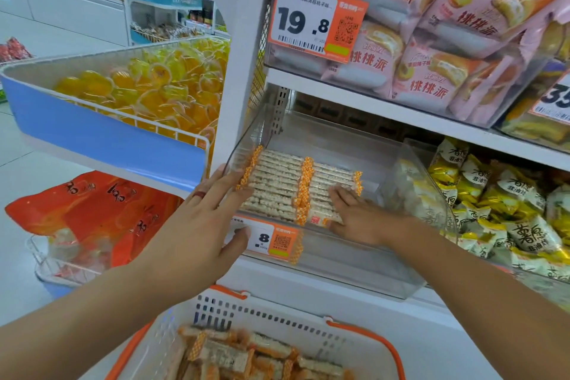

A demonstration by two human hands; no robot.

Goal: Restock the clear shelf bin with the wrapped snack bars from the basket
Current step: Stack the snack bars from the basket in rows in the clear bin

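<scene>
Left hand: our left hand [207, 219] lay flat with straight fingers against the left end of the bar stack, thumb down by the price tag [267, 239]; it gripped nothing.
Right hand: our right hand [359, 216] rested inside the clear shelf bin [354, 268], fingers spread on the right end of the row; it seemed to press rather than grip.
Snack bars: the wrapped snack bars [277, 191] sat in neat rows at the bin's left side, while more lay loose in the basket [308, 321] below us.
Risk, squeezing: we judged that pushing both ends too hard could buckle the rows and ride bars up over one another.
Risk, front wall: bars nearest the front edge could slip over it into the basket if we nudged them forward.
Risk, gap: the bin's right part stood unfilled, so the stack could topple sideways once we let go.
</scene>
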